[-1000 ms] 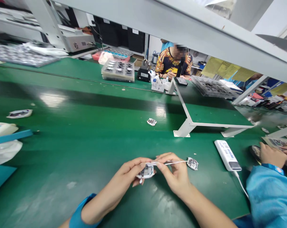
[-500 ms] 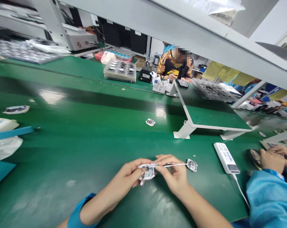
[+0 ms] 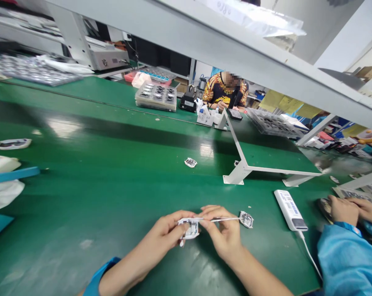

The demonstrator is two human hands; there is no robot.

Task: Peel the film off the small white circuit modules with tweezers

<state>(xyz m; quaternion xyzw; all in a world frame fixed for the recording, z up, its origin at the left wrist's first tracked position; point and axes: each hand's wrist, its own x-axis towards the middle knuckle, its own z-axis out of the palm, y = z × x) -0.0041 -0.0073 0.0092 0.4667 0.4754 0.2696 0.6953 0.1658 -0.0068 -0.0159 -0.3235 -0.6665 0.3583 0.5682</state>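
Small white module [image 3: 189, 228], open face up, held just above the green belt [image 3: 112, 197] at the near edge, directly before the wearer. The left hand [image 3: 167, 232] pinches the module's left end between thumb and curled fingers. This grip appears to steady it and keep the open face clear.

The right hand [image 3: 224, 237] meets the module from its right, thumb and forefinger pressed together on a thin white strip [image 3: 227, 219]. Whether this is a flat lead or a stick cannot be told. The strip runs rightward from the module to a second module [image 3: 246, 219] lying on the belt. The pinch sits close to the first module, probably for fine control at that end.

Beyond the module, farther up the belt, lies one loose part [image 3: 190, 162]. Right of that stands a white bracket [image 3: 239, 174] carrying a raised green shelf. Right of the module lies a white power bank [image 3: 289, 209] with its cable [image 3: 309, 255] trailing toward the near edge.

Farther right of the module, a co-worker's hands [image 3: 343, 209] in a blue sleeve [image 3: 347, 259] rest on a separate piece of work. Far beyond the module, across the belt, sits a stack of trays [image 3: 156, 96] and another person [image 3: 224, 88].
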